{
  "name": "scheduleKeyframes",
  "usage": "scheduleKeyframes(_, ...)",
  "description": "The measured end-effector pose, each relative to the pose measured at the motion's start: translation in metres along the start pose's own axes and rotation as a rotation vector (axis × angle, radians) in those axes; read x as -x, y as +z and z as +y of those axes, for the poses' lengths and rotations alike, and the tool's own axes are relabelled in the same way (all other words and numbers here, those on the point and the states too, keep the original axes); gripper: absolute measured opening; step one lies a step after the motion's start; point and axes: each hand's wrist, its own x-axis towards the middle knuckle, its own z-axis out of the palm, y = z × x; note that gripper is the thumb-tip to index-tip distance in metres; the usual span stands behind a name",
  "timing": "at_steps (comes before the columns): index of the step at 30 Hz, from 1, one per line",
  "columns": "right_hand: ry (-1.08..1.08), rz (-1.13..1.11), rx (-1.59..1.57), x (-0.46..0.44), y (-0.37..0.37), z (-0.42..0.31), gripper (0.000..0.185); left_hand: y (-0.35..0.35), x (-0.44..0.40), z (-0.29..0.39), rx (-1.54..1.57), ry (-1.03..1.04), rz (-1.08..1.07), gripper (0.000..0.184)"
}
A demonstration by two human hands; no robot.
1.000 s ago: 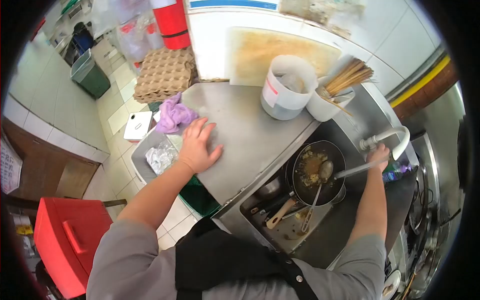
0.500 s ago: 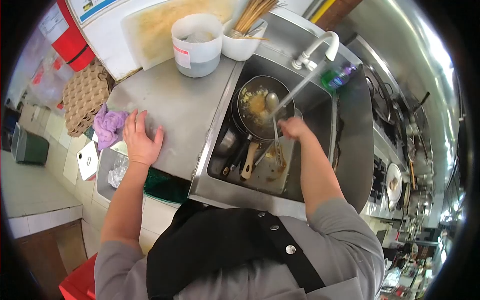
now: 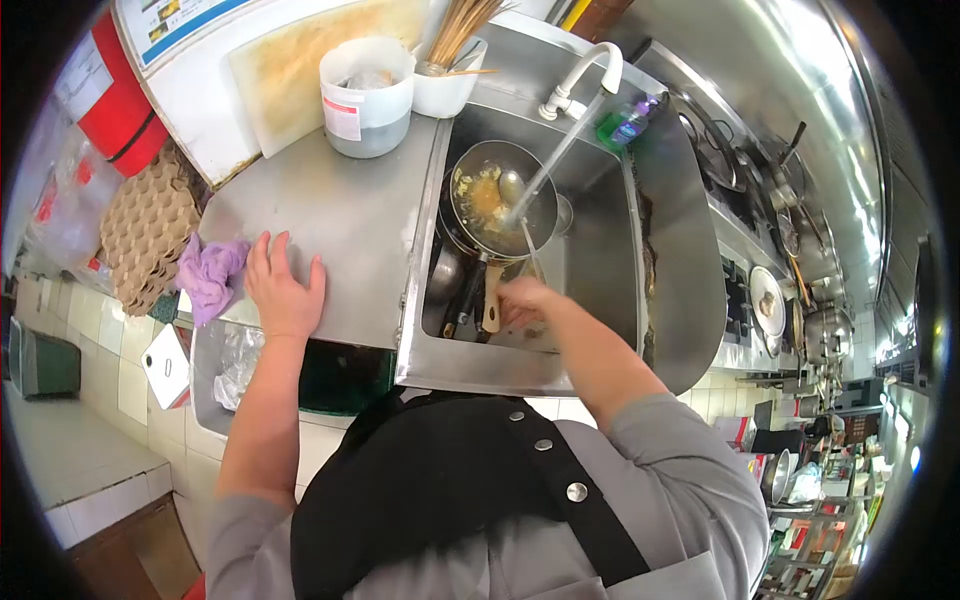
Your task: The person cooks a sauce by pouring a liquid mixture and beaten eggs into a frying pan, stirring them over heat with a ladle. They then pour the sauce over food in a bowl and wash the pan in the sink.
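My left hand (image 3: 284,287) lies flat on the steel counter (image 3: 345,215), fingers spread, beside a crumpled purple cloth (image 3: 211,278). My right hand (image 3: 527,300) is down in the sink (image 3: 603,265) with its fingers curled, just right of a pale wooden handle (image 3: 491,300). What its fingers close on is hidden. A long thin utensil handle runs from the pan toward this hand. Water from the white faucet (image 3: 583,75) streams into a dark frying pan (image 3: 548,222), which holds cloudy liquid and yellow food bits. A metal spoon (image 3: 511,187) rests in the pan.
A white tub (image 3: 367,125) and a container of wooden sticks (image 3: 442,92) stand behind the counter. Green dish soap (image 3: 627,125) sits at the sink's far right corner. Egg trays (image 3: 148,228) are stacked at left. Below the counter is a grey bin (image 3: 205,385).
My right hand has moved from beside the pan down toward the near part of the sink. My left hand stays on the counter. The whole view has shifted slightly.
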Motion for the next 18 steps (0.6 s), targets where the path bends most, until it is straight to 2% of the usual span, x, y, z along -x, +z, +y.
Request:
scheduleKeyframes(2, -0.093, 0.231, 0.194, -0.003, -0.043, 0.012, 0.054, 0.002, 0.001, -0.001, 0.019, -0.003, -0.002, 0.056)
scheduleKeyframes(4, -0.124, 0.779, 0.415, -0.006, -0.069, 0.034, 0.062, 0.002, -0.002, -0.001, 0.012, -0.021, -0.007, 0.055)
scheduleKeyframes(6, 0.034, 0.459, 0.170, -0.013, -0.081, 0.041, 0.062, 0.003, -0.003, -0.003, 0.026, -0.011, -0.005, 0.055)
scheduleKeyframes(8, 0.282, 0.144, -0.196, 0.004, -0.073, 0.023, 0.045, 0.004, 0.001, -0.004, 0.027, -0.016, -0.002, 0.054)
scheduleKeyframes(11, 0.195, -0.050, -0.581, -0.040, -0.044, 0.047, 0.034, 0.006, 0.000, -0.004, 0.008, -0.028, 0.021, 0.054)
scheduleKeyframes(12, 0.161, -0.115, -0.620, -0.040, -0.042, 0.042, 0.024, 0.007, 0.001, -0.004, 0.002, -0.027, 0.023, 0.054)
scheduleKeyframes(15, -0.001, -0.013, -0.528, -0.016, -0.071, 0.027, 0.020, 0.005, 0.000, -0.002, -0.022, -0.029, 0.012, 0.054)
scheduleKeyframes(17, -0.039, 0.305, -0.251, -0.010, -0.103, 0.039, 0.020, 0.006, -0.001, -0.001, -0.027, -0.034, 0.010, 0.054)
scheduleKeyframes(18, -0.061, 0.361, -0.200, 0.012, -0.115, 0.034, 0.030, 0.007, -0.001, -0.002, -0.027, -0.035, 0.014, 0.054)
